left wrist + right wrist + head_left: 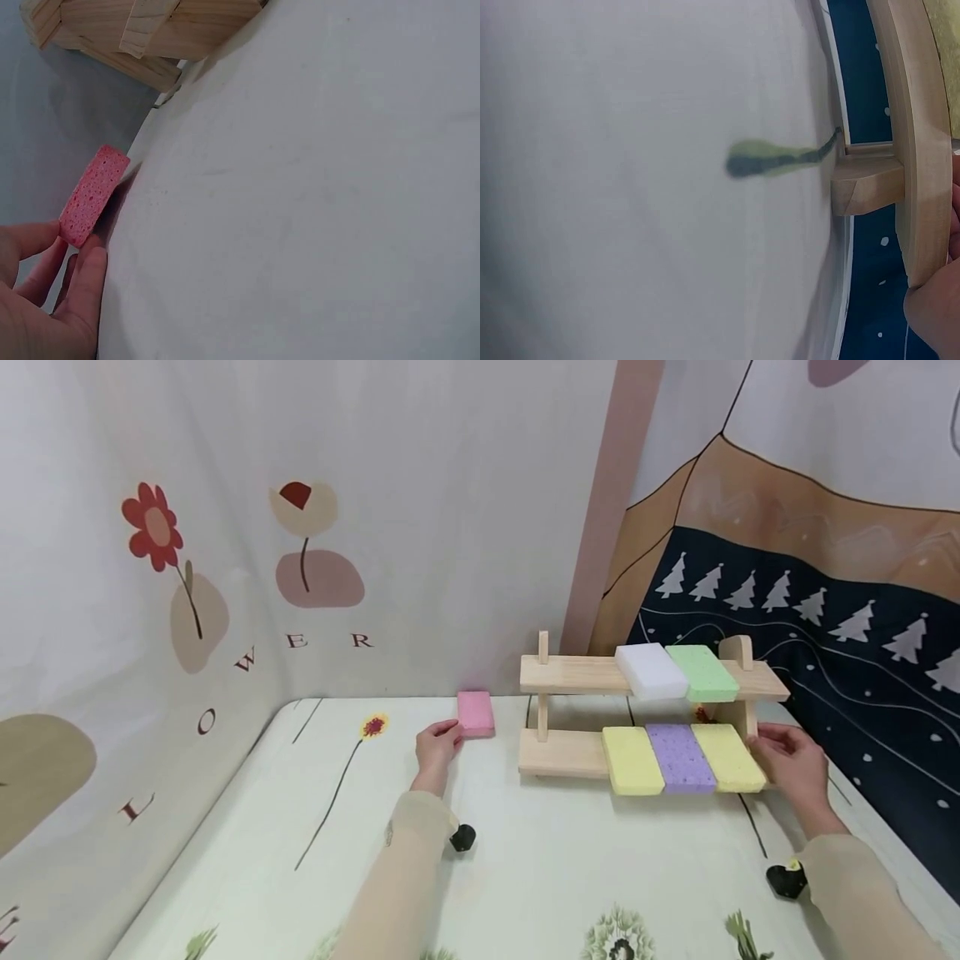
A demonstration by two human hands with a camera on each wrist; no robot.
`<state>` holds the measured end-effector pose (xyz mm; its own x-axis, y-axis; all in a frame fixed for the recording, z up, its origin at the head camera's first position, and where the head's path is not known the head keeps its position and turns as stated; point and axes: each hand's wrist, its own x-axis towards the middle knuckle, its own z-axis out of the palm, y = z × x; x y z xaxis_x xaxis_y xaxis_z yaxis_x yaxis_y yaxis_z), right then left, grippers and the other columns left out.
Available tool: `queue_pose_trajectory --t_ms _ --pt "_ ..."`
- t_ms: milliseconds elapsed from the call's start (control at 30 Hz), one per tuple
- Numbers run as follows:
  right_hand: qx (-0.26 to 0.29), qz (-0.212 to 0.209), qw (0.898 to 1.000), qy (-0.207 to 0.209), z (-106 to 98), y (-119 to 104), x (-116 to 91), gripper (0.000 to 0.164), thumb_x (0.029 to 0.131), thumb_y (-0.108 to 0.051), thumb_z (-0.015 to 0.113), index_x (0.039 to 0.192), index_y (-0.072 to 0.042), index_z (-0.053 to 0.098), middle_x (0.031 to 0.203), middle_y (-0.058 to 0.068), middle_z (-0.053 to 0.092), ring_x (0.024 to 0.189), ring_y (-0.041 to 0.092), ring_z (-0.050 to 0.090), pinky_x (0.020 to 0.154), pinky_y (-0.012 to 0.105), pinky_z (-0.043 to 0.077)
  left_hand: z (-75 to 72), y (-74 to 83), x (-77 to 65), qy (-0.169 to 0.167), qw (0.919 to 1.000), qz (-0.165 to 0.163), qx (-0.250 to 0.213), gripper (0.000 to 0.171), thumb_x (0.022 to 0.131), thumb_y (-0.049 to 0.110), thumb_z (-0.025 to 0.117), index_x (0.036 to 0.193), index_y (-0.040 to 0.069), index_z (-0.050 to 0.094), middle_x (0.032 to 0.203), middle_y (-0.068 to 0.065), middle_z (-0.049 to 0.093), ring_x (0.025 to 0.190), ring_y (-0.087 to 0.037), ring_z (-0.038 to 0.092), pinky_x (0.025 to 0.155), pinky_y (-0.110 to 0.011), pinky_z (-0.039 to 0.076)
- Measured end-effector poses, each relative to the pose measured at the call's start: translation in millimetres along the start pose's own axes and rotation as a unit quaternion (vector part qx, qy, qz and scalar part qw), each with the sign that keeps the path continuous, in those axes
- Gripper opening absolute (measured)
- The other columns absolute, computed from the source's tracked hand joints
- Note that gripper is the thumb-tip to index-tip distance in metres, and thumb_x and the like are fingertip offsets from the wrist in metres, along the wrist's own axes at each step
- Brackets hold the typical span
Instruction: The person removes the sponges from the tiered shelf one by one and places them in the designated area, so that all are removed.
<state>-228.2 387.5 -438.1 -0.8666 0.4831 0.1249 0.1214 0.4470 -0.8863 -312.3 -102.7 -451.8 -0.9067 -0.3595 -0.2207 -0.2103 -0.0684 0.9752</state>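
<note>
My left hand (437, 753) pinches a pink sponge (476, 714) by its near corner at the back of the table. In the left wrist view the thumb and fingers are on the lower end of this porous sponge (94, 196). My right hand (797, 766) grips the right end of a two-tier wooden rack (566, 753); part of its fingers is hidden behind the wood (922, 180) in the right wrist view. On the lower tier lie a yellow sponge (633, 762), a purple sponge (681, 758) and another yellow sponge (729, 758). The upper tier carries a white sponge (651, 672) and a green sponge (702, 673).
A white patterned cloth (555, 860) covers the table. Behind it hangs a printed curtain (450, 527), with a dark tree-printed section (825, 652) at the right, close by the rack. Each wrist wears a small black device (463, 837).
</note>
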Motion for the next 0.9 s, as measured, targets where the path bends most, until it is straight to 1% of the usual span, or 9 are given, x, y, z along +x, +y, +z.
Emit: queue_pose_trajectory --t_ms 167,267,400,467,567,633,767,867,900 --pt "-0.019 0.0 1.0 0.002 0.0 0.4 -3.5 0.025 0.095 -0.034 0.066 0.113 -0.017 0.064 0.083 -0.035 0.048 0.077 -0.017 0.048 0.064 -0.001 0.044 -0.5 -3.1 -1.6 -0.006 0.9994 0.005 0.032 0.024 0.095 0.011 0.067 0.116 -0.002 0.069 0.119 -0.019 0.067 0.09 -0.014 0.065 0.093 -0.03 0.059" --pt "-0.025 -0.001 1.0 0.001 -0.2 -0.4 -4.4 0.029 0.096 -0.036 0.065 0.115 -0.015 0.064 0.085 -0.034 0.047 0.078 -0.016 0.046 0.064 -0.001 0.044 0.4 -4.1 -1.9 -0.005 0.9988 0.014 0.046 0.024 0.096 0.012 0.066 0.116 -0.001 0.069 0.119 -0.02 0.067 0.093 -0.016 0.065 0.095 -0.03 0.059" --pt "-0.011 0.002 1.0 -0.001 1.3 -1.2 -3.5 0.022 0.095 -0.035 0.066 0.112 -0.021 0.064 0.084 -0.034 0.048 0.078 -0.017 0.048 0.064 -0.001 0.045 0.2 -5.5 -0.4 0.005 0.9972 0.03 0.069 0.023 0.095 0.013 0.067 0.114 0.0 0.07 0.117 -0.02 0.068 0.093 -0.017 0.066 0.092 -0.029 0.06" --pt "-0.001 0.003 1.0 -0.001 1.5 -0.5 -2.6 0.016 0.095 -0.033 0.066 0.109 -0.026 0.063 0.084 -0.034 0.049 0.077 -0.017 0.049 0.065 -0.001 0.045 0.4 -7.0 0.3 0.009 0.9961 0.037 0.08 0.023 0.095 0.014 0.067 0.113 0.0 0.071 0.116 -0.019 0.069 0.092 -0.017 0.066 0.089 -0.028 0.06" --pt "0.006 0.0 1.0 -0.002 2.0 0.5 -2.2 0.012 0.095 -0.033 0.067 0.106 -0.029 0.063 0.083 -0.035 0.049 0.077 -0.018 0.049 0.064 -0.001 0.045 0.1 -8.8 1.8 0.011 0.9951 0.042 0.089 0.023 0.094 0.014 0.067 0.113 0.0 0.071 0.115 -0.019 0.07 0.09 -0.017 0.066 0.086 -0.026 0.06" --pt "0.004 -0.001 1.0 -0.001 2.2 1.6 -2.4 0.011 0.095 -0.033 0.067 0.104 -0.032 0.061 0.083 -0.035 0.049 0.077 -0.018 0.049 0.064 -0.001 0.045 -0.3 -9.1 2.0 0.007 0.9945 0.042 0.095 0.024 0.095 0.015 0.067 0.114 0.001 0.071 0.116 -0.018 0.069 0.092 -0.018 0.066 0.087 -0.027 0.06" --pt "0.0 -0.005 1.0 0.001 2.7 2.4 -3.2 0.015 0.095 -0.034 0.066 0.107 -0.027 0.063 0.084 -0.034 0.049 0.078 -0.018 0.049 0.065 -0.002 0.045 -1.3 -6.2 1.2 -0.005 0.9935 0.039 0.107 0.027 0.097 0.016 0.064 0.119 0.002 0.069 0.121 -0.018 0.068 0.099 -0.021 0.065 0.093 -0.032 0.059" --pt "0.002 -0.007 1.0 0.002 2.2 2.4 -3.5 0.015 0.095 -0.034 0.066 0.108 -0.026 0.063 0.085 -0.034 0.049 0.078 -0.017 0.049 0.066 -0.002 0.045 -2.3 -2.8 0.6 -0.012 0.9936 0.034 0.107 0.03 0.098 0.017 0.062 0.124 0.002 0.067 0.125 -0.019 0.066 0.105 -0.025 0.065 0.098 -0.035 0.057" --pt "0.001 -0.007 1.0 0.003 1.7 2.4 -3.5 0.013 0.095 -0.034 0.066 0.106 -0.028 0.063 0.085 -0.034 0.049 0.078 -0.017 0.049 0.065 -0.002 0.045 -2.6 -1.8 0.6 -0.014 0.9937 0.033 0.106 0.031 0.098 0.016 0.061 0.125 0.002 0.066 0.126 -0.019 0.065 0.107 -0.025 0.064 0.099 -0.036 0.057"
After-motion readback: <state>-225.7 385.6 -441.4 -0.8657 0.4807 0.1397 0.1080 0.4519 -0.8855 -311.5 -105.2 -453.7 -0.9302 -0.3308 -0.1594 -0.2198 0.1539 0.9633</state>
